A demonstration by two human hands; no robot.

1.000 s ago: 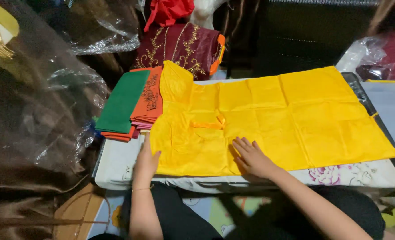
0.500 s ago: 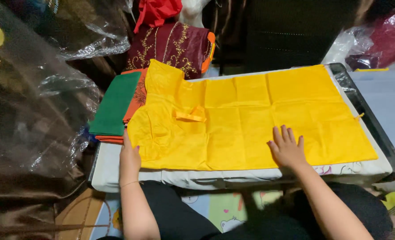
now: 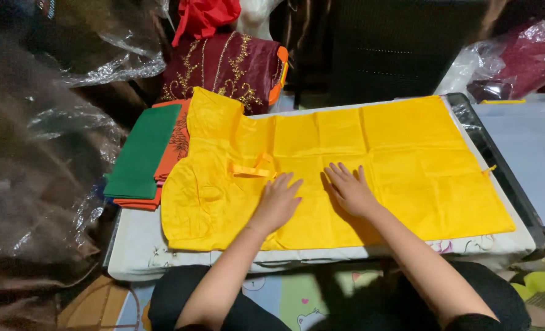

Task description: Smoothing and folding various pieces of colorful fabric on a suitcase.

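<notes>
1. We find the yellow garment spread flat on a padded board, covering most of its top.
2. Our left hand lies palm down near the garment's middle, fingers spread, grasping nothing.
3. Our right hand lies just beside it, likewise flat and open, pressing the cloth and holding nothing.
4. An orange tie sits on the cloth just left of the left hand.
5. We judge the garment light, thin and soft: fold creases show across it, and it will likely slide and wrinkle under a push. The best hold appears to be at an edge or corner, pinched with both hands.
6. A green cloth and orange cloths are stacked at the board's left end, touching the garment's edge.
7. A maroon embroidered garment lies behind, and clear plastic wrap crowds the left.
</notes>
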